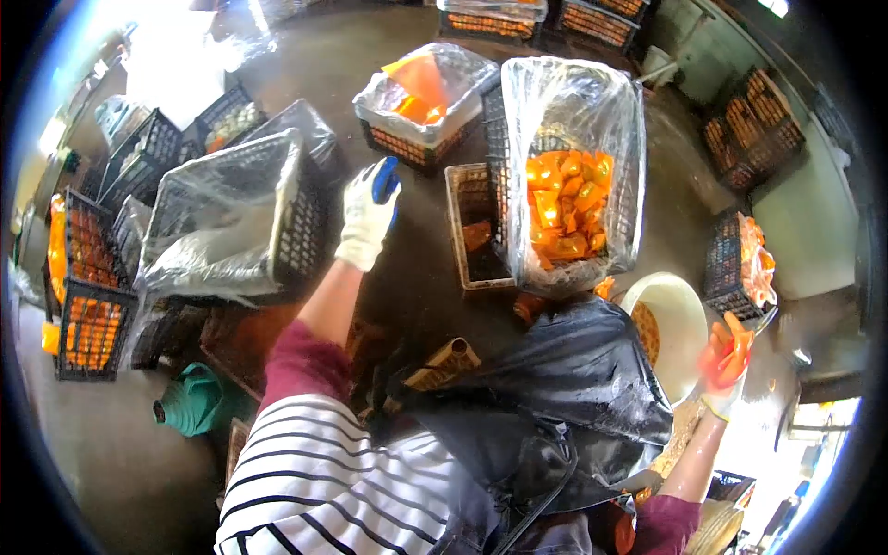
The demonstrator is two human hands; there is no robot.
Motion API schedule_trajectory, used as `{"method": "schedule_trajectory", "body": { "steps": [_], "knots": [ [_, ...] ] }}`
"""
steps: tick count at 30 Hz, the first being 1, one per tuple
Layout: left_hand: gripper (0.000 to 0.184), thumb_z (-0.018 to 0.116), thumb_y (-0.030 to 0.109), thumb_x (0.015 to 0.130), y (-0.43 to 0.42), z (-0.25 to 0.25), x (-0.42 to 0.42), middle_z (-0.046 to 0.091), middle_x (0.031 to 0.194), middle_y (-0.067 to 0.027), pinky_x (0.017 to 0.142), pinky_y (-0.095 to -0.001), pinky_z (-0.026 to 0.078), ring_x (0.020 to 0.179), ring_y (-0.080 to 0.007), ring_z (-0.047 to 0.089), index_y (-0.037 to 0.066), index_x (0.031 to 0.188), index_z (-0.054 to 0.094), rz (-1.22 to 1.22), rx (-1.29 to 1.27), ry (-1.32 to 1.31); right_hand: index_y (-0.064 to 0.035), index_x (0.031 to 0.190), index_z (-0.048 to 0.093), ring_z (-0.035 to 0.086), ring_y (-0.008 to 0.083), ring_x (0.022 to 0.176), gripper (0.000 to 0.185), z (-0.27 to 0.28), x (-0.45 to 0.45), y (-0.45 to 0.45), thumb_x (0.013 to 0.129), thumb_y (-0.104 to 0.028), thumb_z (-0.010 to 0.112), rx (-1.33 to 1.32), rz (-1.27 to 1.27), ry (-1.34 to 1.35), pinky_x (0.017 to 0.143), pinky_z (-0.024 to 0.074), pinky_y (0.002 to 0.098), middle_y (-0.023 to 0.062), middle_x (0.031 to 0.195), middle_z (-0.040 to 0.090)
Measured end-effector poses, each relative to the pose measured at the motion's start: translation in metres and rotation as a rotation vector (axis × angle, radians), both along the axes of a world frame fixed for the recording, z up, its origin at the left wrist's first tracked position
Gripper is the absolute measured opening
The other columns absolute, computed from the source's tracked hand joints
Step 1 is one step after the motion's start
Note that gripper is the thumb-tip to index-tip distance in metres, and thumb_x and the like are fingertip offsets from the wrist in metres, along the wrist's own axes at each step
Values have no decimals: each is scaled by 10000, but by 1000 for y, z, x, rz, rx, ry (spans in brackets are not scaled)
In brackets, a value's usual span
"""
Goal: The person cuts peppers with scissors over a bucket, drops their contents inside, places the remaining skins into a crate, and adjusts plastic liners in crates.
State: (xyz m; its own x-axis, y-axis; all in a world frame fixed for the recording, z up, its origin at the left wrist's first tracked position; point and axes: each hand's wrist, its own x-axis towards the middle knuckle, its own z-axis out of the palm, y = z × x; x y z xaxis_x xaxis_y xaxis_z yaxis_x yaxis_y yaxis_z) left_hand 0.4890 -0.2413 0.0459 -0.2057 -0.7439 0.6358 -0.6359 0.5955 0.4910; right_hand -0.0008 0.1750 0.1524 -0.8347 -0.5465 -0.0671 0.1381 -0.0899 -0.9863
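My left hand (370,215), in a white glove with blue on its palm side, is held over the floor to the right of a large plastic-lined crate (301,208). Its fingers are slightly bent and apart, with nothing visible in them. My right hand (723,384) is at the far right, beside a white bucket (686,319). It is closed around a glossy orange piece (731,347), which covers most of the fingers. A thin grey blade-like edge (766,321) shows close by; whether I hold it I cannot tell. Ahead, a lined crate (638,176) contains many glossy orange pieces (566,203).
A smaller lined crate (416,148) with orange contents stands ahead. Black crates with orange goods (92,314) are at left, and more (754,129) at right. A low bin (458,231) sits beside the lined crate. A green bag-like item (194,402) lies at lower left.
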Motion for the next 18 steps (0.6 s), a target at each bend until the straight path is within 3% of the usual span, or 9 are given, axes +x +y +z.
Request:
{"method": "schedule_trajectory", "body": {
  "steps": [2, 3, 6, 9, 14, 18],
  "knots": [
    [385, 662, 124, 799, -34, -38, -35, 628, 1118, -155, 922, -356, 460, 1030, -294, 600, 39, 1168, 599, 43, 176, 143, -83, 1233, 509, 580, 127, 731, 429, -1, -29, 39, 939, -392, 462, 94, 144, -27, 550, 474, 237, 102, 1093, 604],
    [423, 663, 170, 799, -46, -42, -50, 614, 1147, -157, 932, -359, 452, 1054, -297, 588, 44, 1194, 580, 81, 255, 66, -77, 1269, 471, 579, 125, 802, 429, -1, -42, 66, 949, -363, 453, 144, 234, 25, 579, 479, 238, 93, 1133, 576],
    [545, 652, 305, 801, -79, -56, -81, 574, 1213, -163, 961, -390, 414, 1120, -308, 543, 63, 1269, 509, 191, 421, -156, -78, 1302, 421, 575, 122, 804, 436, -19, -40, 139, 955, -340, 439, 389, -1, 174, 557, 478, 254, 64, 1118, 557],
    [683, 620, 412, 800, -112, -62, -103, 517, 1269, -158, 986, -455, 360, 1184, -314, 474, 75, 1347, 388, 250, 546, -343, -81, 1268, 421, 566, 125, 785, 407, -49, -16, 178, 954, -340, 433, 723, -289, 66, 549, 471, 258, 63, 1089, 549],
    [716, 635, 435, 786, -200, -108, -123, 461, 1341, -103, 1020, -475, 314, 1237, -265, 430, 111, 1370, 377, 282, 353, -585, -85, 1211, 421, 551, 131, 754, 363, -77, 1, 191, 952, -339, 424, 1026, -460, -125, 537, 459, 264, 60, 1040, 538],
    [753, 614, 442, 801, -250, -114, -148, 358, 1438, -95, 1065, -495, 270, 1332, -268, 331, 117, 1413, 319, 183, 419, -898, -89, 1166, 421, 538, 136, 730, 329, -81, 4, 188, 950, -338, 416, 1156, -519, -209, 527, 450, 269, 58, 1000, 528]
  ]
}}
